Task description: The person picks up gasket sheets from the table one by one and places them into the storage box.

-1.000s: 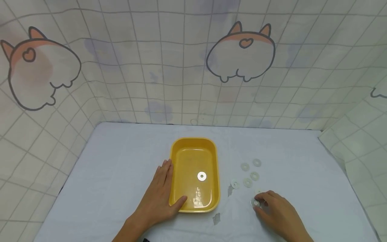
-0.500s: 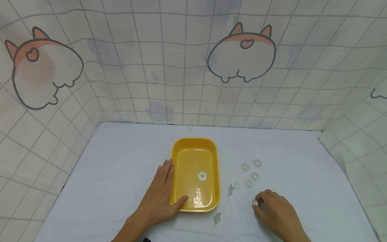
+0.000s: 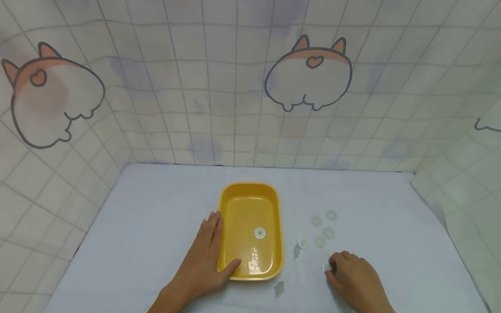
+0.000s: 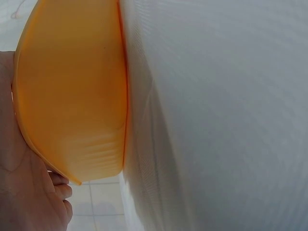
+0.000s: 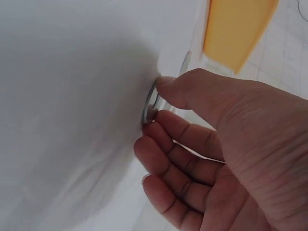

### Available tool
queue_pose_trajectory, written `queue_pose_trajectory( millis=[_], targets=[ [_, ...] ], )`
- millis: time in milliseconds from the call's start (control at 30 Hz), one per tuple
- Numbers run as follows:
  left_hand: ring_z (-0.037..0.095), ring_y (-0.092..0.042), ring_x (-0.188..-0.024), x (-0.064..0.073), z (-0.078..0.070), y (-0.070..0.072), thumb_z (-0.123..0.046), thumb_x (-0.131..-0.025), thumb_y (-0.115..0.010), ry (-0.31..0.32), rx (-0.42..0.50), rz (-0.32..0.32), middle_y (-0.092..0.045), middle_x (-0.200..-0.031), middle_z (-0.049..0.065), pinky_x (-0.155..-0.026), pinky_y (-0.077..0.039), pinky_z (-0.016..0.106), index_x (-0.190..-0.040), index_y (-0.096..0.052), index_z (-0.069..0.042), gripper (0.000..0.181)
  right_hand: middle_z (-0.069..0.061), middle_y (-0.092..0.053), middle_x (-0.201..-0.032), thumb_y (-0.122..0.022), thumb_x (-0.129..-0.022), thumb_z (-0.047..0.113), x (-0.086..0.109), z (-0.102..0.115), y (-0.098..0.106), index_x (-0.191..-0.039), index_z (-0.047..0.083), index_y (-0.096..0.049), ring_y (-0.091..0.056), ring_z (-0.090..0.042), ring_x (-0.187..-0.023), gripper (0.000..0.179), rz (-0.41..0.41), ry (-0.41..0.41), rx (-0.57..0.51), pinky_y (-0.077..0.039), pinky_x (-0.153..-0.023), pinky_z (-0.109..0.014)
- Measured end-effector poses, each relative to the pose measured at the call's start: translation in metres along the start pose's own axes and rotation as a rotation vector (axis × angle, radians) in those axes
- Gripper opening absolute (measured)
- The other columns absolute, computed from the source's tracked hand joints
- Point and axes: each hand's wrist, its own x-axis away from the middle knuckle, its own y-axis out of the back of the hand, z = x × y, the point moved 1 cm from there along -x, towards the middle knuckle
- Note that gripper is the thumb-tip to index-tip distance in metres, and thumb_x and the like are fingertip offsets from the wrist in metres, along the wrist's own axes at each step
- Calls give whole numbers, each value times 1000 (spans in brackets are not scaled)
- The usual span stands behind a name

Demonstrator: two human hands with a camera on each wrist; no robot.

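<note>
A yellow tray (image 3: 279,243) lies on the white-covered table with one flat metal washer (image 3: 260,233) inside. My left hand (image 3: 205,256) rests along its left side, fingers straight against the rim and thumb over the near left corner. In the left wrist view, the palm lies against the tray's rim (image 4: 19,96). To the right of the tray, my right hand (image 3: 354,278) pinches another washer (image 5: 149,101) by its edges between thumb and index finger, low at the tablecloth. The other fingers of that hand are loosely curled.
Several more washers (image 3: 328,233) lie scattered on the cloth between the tray and my right hand's far side. Two small grey patches (image 3: 279,288) mark the tablecloth (image 3: 156,208). A grid-patterned curtain (image 3: 219,87) with cartoon animals encloses the back and sides.
The right thumb and index finger have closed in on the washer and cover more of it. The left hand and tray stay put; the head view has tilted slightly.
</note>
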Motion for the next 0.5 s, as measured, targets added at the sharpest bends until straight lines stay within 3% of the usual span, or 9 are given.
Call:
queue_pose_trajectory(
  millis=[333, 500],
  targets=[
    [33, -18, -166, -2, -1, 4, -62, -94, -65, 21, 7, 12, -18, -177, 21, -135, 12, 24, -165, -20, 7, 109, 0, -66, -72, -88, -75, 14, -5, 9, 4, -82, 9, -72, -56, -12, -61, 17, -79, 43, 54, -50, -58, -32],
    [33, -19, -166, -1, -3, 6, -62, -94, -65, 18, 9, 14, -18, -177, 22, -135, 12, 24, -165, -21, 7, 108, 0, -60, -68, -89, -74, 13, -3, 14, 1, -76, 9, -66, -51, -13, -60, 23, -94, 49, 109, -44, -58, -32]
  ],
)
